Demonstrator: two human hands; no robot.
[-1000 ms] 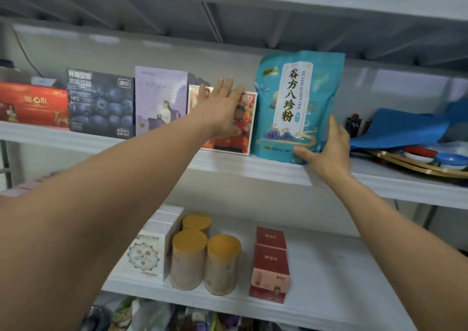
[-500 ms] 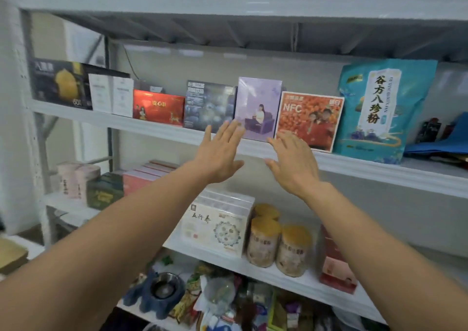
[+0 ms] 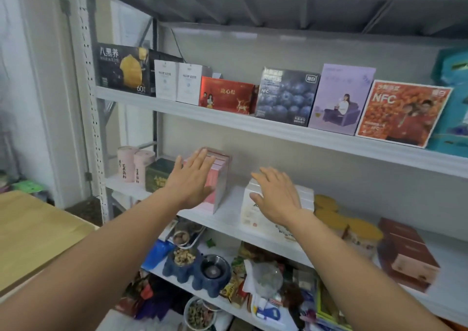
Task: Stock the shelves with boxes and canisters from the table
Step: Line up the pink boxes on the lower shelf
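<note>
On the middle shelf [image 3: 231, 207], left end to right end: 2 pink canisters [image 3: 126, 164], 1 dark green box [image 3: 158, 176], 1 clear-wrapped pack of pink boxes [image 3: 221, 176], 1 pack of white boxes [image 3: 249, 214], 3 yellow-lidded canisters [image 3: 364, 229], then maroon boxes [image 3: 405, 252], which look like 2 stacked but are blurred. The box count inside either pack can't be read. On the board above the middle shelf there are 7 boxes in a row: 1 black box [image 3: 124, 69], 2 small white boxes [image 3: 166, 79], 1 red box [image 3: 226, 95], 1 blueberry box [image 3: 286, 95], 1 lilac box [image 3: 342, 100] and 1 orange box [image 3: 402, 112], plus 1 teal pouch [image 3: 453, 102] cut off by the frame edge. The left hand [image 3: 192, 181] has its fingers straight and close together with the thumb out, palm facing the front of the pink pack. It grips nothing, and I can't tell whether it actually touches. The right hand [image 3: 276, 196] lies flat on top of the white pack with its fingers extended and slightly spread, resting there and holding nothing. The board below the middle shelf holds mixed clutter, including a blue double pet bowl [image 3: 197, 272]. A wooden table [image 3: 33, 232] sits off the shelf's left end, lower than the middle shelf.
</note>
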